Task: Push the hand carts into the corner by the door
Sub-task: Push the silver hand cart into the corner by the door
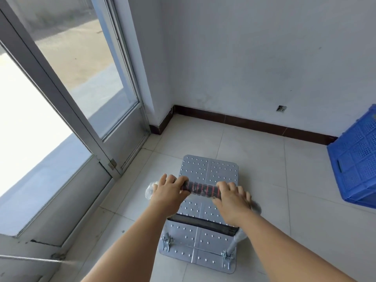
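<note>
A: Hands?
B: Left hand (168, 190) and right hand (232, 198) both clenched round the hand cart (209, 171) handle (200, 189).
A: Cart?
B: On the tiled floor (264, 159), corner at 12 o'clock, glass door (81, 78) at 10, blue crate (356, 159) at 3.

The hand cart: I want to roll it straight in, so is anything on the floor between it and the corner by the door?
Nothing visible. Bare tiles run from the hand cart to the corner; the blue crate sits off right.
</note>
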`<act>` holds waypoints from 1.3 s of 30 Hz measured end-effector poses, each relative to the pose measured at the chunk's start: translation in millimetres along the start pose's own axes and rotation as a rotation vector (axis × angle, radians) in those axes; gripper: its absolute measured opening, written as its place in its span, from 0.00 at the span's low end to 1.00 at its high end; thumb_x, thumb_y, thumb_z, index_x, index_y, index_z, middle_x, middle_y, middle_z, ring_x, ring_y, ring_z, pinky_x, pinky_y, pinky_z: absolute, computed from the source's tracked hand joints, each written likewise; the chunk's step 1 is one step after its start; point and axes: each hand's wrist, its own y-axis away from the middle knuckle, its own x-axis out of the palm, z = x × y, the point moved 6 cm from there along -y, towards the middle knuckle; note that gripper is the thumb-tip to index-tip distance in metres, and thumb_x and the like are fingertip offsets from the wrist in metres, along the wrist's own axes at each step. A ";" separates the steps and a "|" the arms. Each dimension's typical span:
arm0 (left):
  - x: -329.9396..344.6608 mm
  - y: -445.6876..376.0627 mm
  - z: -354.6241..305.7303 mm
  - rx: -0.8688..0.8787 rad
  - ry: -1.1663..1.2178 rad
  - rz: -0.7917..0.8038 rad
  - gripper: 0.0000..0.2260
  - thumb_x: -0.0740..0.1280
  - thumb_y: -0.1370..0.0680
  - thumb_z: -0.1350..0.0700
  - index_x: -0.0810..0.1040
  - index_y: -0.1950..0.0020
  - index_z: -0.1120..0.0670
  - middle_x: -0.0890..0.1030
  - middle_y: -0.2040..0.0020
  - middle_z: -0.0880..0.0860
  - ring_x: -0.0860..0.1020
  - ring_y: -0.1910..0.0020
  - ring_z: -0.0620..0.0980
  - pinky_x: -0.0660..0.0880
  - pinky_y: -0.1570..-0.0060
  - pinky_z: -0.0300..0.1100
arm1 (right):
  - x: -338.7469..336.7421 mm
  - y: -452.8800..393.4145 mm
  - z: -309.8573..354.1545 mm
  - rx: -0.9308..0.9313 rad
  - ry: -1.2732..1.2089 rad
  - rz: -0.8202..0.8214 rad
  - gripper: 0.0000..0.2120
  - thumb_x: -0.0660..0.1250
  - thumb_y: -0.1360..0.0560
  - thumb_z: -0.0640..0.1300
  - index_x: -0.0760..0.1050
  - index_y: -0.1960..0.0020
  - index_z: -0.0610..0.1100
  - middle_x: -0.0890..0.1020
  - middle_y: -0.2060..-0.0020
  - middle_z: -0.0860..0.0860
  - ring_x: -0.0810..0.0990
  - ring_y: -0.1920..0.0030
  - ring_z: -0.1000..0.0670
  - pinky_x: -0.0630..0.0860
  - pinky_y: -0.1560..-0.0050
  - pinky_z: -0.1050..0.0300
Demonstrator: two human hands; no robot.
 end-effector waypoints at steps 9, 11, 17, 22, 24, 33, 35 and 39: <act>-25.5 -119.9 -38.2 0.009 -0.041 0.004 0.16 0.55 0.20 0.41 0.64 0.34 0.43 0.70 0.39 0.50 0.65 0.35 0.55 0.65 0.38 0.53 | -55.6 -111.4 -30.5 0.217 0.050 -0.095 0.23 0.59 0.22 0.54 0.56 0.30 0.52 0.65 0.35 0.48 0.63 0.35 0.44 0.58 0.33 0.51; -30.7 -145.6 -46.7 0.004 -0.047 0.003 0.15 0.55 0.20 0.42 0.64 0.35 0.45 0.69 0.39 0.51 0.65 0.35 0.56 0.65 0.37 0.55 | -64.2 -131.1 -32.6 0.293 0.030 -0.110 0.30 0.58 0.21 0.54 0.48 0.25 0.50 0.57 0.28 0.47 0.54 0.27 0.43 0.52 0.28 0.48; -48.5 -222.5 -65.3 -0.027 -0.072 0.057 0.12 0.54 0.19 0.46 0.63 0.37 0.46 0.69 0.39 0.53 0.66 0.38 0.58 0.65 0.38 0.60 | -87.4 -176.1 -41.1 0.291 -0.018 -0.059 0.42 0.59 0.20 0.47 0.28 0.24 0.49 0.31 0.24 0.47 0.30 0.25 0.44 0.37 0.25 0.48; -63.9 -278.9 -74.5 -0.030 -0.073 0.050 0.13 0.55 0.19 0.47 0.63 0.35 0.46 0.69 0.39 0.54 0.67 0.38 0.59 0.66 0.37 0.59 | -112.6 -236.0 -57.0 0.255 -0.046 -0.031 0.45 0.60 0.24 0.33 0.28 0.25 0.49 0.31 0.25 0.46 0.30 0.25 0.44 0.42 0.24 0.49; -71.4 -301.9 -78.2 -0.042 -0.076 0.041 0.13 0.55 0.19 0.48 0.62 0.34 0.46 0.69 0.38 0.54 0.67 0.38 0.58 0.67 0.38 0.57 | -123.3 -259.1 -60.2 0.240 -0.080 -0.017 0.46 0.59 0.25 0.30 0.28 0.25 0.50 0.30 0.25 0.47 0.29 0.25 0.44 0.45 0.24 0.50; -100.4 -390.4 -89.5 -0.118 -0.162 -0.010 0.14 0.55 0.20 0.50 0.62 0.34 0.44 0.69 0.37 0.53 0.64 0.34 0.55 0.63 0.36 0.57 | -169.5 -344.2 -73.1 0.122 -0.197 0.080 0.48 0.57 0.29 0.25 0.30 0.24 0.52 0.29 0.25 0.51 0.28 0.26 0.47 0.53 0.24 0.46; -104.3 -399.7 -89.9 -0.122 -0.183 -0.028 0.14 0.55 0.20 0.51 0.61 0.34 0.44 0.69 0.37 0.53 0.63 0.33 0.55 0.63 0.34 0.58 | -175.4 -351.8 -74.5 0.095 -0.223 0.076 0.47 0.57 0.28 0.26 0.31 0.24 0.51 0.30 0.25 0.51 0.29 0.25 0.49 0.49 0.23 0.50; -111.3 -415.0 -86.8 -0.112 -0.224 -0.066 0.16 0.55 0.20 0.53 0.61 0.32 0.44 0.69 0.35 0.52 0.62 0.32 0.54 0.60 0.32 0.59 | -180.8 -350.4 -86.2 0.113 -0.287 -0.003 0.41 0.59 0.22 0.37 0.32 0.23 0.49 0.33 0.24 0.53 0.35 0.23 0.52 0.48 0.25 0.55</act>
